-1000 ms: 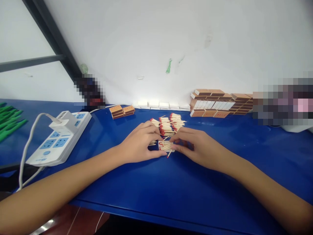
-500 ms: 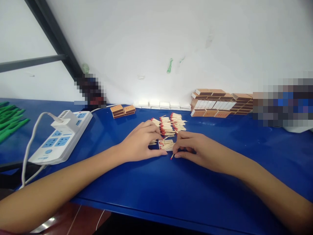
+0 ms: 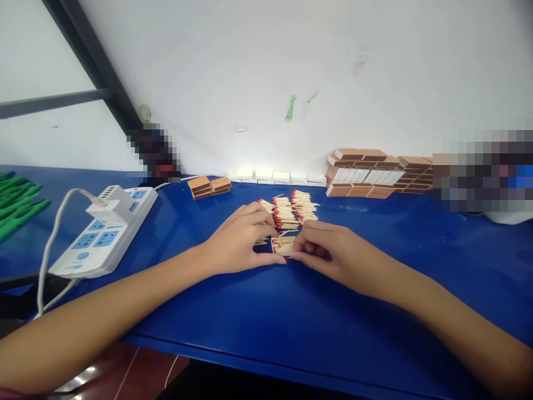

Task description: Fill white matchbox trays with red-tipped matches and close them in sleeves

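Observation:
A small white matchbox tray [image 3: 283, 245] filled with matches lies on the blue table [image 3: 266, 311] between my two hands. My left hand [image 3: 241, 239] curls round the tray's left side, thumb along its near edge and fingers over its far edge. My right hand [image 3: 328, 250] presses its closed fingertips against the tray's right end. Just behind the tray lies a pile of red-tipped matches [image 3: 291, 210]. Whether my right fingers pinch a match is hidden.
A white power strip [image 3: 104, 230] with a plugged adapter and cable sits at left. Green sticks [image 3: 16, 203] lie at far left. Two brown matchboxes [image 3: 208, 186], a row of white trays [image 3: 275, 178] and stacked matchboxes [image 3: 375, 175] line the wall.
A loose match lay by my right fingertips on the table half a second ago; now it is out of sight and my right hand has closed in against the tray. My left hand stayed put.

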`<state>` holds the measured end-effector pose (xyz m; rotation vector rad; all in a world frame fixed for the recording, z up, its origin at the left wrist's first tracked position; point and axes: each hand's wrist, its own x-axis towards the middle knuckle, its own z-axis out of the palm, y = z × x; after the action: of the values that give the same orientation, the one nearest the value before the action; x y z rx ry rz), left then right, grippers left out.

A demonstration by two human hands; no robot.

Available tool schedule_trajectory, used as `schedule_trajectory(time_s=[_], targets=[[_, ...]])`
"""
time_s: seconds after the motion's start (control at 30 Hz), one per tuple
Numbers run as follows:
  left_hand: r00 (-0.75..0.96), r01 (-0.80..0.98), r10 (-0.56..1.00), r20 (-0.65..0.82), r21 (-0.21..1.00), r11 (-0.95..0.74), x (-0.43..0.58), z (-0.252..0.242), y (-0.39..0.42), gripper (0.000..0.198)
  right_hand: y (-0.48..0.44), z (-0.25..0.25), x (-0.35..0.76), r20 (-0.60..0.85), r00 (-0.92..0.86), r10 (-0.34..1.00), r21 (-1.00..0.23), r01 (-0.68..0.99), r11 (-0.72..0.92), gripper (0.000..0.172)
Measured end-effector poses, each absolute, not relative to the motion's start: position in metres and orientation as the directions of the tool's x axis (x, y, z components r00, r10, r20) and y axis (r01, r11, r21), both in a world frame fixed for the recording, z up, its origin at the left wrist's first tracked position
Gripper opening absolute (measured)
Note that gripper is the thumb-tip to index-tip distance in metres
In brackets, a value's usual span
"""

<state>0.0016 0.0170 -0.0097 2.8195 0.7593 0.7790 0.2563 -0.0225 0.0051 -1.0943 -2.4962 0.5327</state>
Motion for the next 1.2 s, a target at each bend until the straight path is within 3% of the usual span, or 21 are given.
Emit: schedule_trajectory(time_s=[0.13, 0.27, 0.47, 0.67, 0.87, 1.07, 1.2], targets=[[0.746, 0.438, 0.498, 0.443, 0.238, -0.867, 0.002, -0.010, 0.017, 0.046, -0.022, 0.006, 0.261, 0.126, -0.672, 0.729, -0.428, 0.627, 0.652, 0.006], [0.744, 0.442, 0.507, 0.434, 0.249, -0.862, 0.001, -0.009, 0.016, 0.046, -0.022, 0.010, 0.264, 0.050, -0.715, 0.698, -0.430, 0.615, 0.661, 0.013], [0.744, 0.454, 0.509, 0.433, 0.232, -0.860, 0.001, -0.010, 0.016, 0.047, -0.017, 0.009, 0.268, 0.068, -0.613, 0.787, -0.359, 0.721, 0.593, 0.011], [0.740, 0.460, 0.517, 0.430, 0.237, -0.856, 0.001, -0.010, 0.016, 0.047, -0.014, 0.010, 0.276, -0.048, -0.632, 0.773, -0.451, 0.705, 0.548, 0.021], [0.744, 0.460, 0.515, 0.425, 0.232, -0.857, 0.001, -0.009, 0.015, 0.045, -0.014, 0.007, 0.272, 0.003, -0.607, 0.795, -0.457, 0.706, 0.541, 0.017], [0.747, 0.468, 0.519, 0.415, 0.225, -0.855, 0.001, -0.009, 0.016, 0.046, -0.015, 0.011, 0.277, -0.058, -0.626, 0.778, -0.486, 0.698, 0.525, 0.021], [0.749, 0.455, 0.506, 0.429, 0.224, -0.862, 0.002, -0.009, 0.016, 0.046, -0.014, 0.020, 0.281, -0.019, -0.627, 0.779, -0.485, 0.687, 0.541, 0.025]])
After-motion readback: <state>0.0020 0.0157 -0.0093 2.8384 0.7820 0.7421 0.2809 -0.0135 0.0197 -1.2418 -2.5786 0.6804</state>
